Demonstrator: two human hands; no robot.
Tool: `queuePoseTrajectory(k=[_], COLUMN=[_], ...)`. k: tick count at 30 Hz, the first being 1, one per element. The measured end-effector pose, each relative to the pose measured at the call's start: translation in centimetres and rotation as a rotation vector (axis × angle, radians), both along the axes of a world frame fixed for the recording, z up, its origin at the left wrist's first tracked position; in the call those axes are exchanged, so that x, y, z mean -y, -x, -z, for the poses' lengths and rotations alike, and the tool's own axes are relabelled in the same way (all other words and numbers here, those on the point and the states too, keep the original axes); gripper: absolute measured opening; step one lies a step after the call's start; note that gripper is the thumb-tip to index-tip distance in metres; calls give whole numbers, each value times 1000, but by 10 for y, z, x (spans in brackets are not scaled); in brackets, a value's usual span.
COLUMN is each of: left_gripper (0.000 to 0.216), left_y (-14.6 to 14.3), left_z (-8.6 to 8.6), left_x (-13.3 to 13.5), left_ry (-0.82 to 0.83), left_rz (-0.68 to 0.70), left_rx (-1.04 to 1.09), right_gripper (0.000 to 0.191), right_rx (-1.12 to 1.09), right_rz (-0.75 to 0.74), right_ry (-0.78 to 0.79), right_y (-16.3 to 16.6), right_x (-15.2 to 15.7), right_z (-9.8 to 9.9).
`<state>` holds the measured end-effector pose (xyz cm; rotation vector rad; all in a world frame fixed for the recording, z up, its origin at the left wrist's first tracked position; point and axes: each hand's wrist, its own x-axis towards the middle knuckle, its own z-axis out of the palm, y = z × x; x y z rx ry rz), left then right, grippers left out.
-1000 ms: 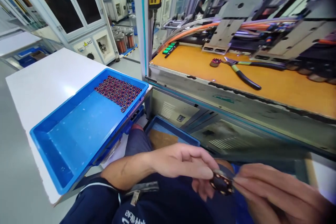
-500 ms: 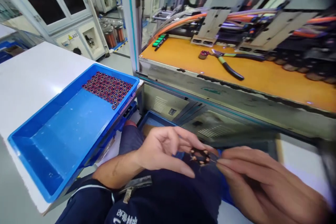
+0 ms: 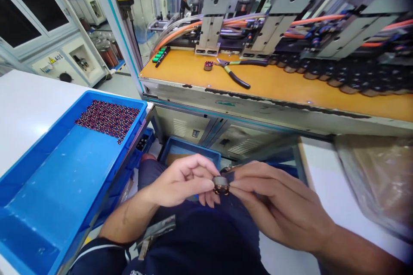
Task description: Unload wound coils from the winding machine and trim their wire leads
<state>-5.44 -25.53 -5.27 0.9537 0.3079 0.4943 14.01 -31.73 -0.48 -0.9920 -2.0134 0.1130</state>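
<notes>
Pinching small wound ring (image 3: 221,183) btwn thumb & index, L hand (image 3: 182,185) reaches in from 8 o'clock, its other fingers loosely curled & slightly apart. R hand (image 3: 274,197) comes from 4 o'clock, back of hand up, thumb & fingertips pressed together at ring's 3 o'clock edge; can't tell if they grip ring itself or a wire. Ring sits above person's lap, approx. level, wound side down. Pliers (image 3: 238,79) on bench (image 3: 277,90) at 12 o'clock, blue tray (image 3: 64,180) at 9.
</notes>
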Motion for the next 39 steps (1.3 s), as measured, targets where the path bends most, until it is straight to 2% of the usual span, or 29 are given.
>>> queuePoseTrajectory(k=[5,9,13,18,21,25,30,34,36,39], left_gripper=[24,34,39,42,50,53,35,34,35,18], left_y=[-2,-5,-8,-12,-13,-13,-13,-12,-12,-14], left_z=[-7,-7,-4,-2,-2,-2,-1,1,2,6], left_x=[7,9,9,9,8,7,2,2,3,1], left_ry=[-118,-259,-333,-335,-302,-274,-291,-308,-310,-237], left_rz=[-215,-391,-484,-533,-545,-549,-536,-540,-538,-525], left_rx=[14,112,187,217,196,146,171,207,201,156], right_gripper=[15,14,13,14,13,23,34,32,29,21], right_rx=[-42,-87,-116,-364,-615,-912,-1052,-1085,-1105,-1137], right_rz=[37,63,78,153,84,-86,-146,-240,-292,-297], right_ry=[-38,-57,-32,86,345,767,1017,1088,1043,899], right_y=[4,9,13,25,30,30,29,31,33,35], right_x=[1,0,1,3,3,3,-1,-6,-6,-4], right_z=[4,6,5,6,13,27,37,40,42,44])
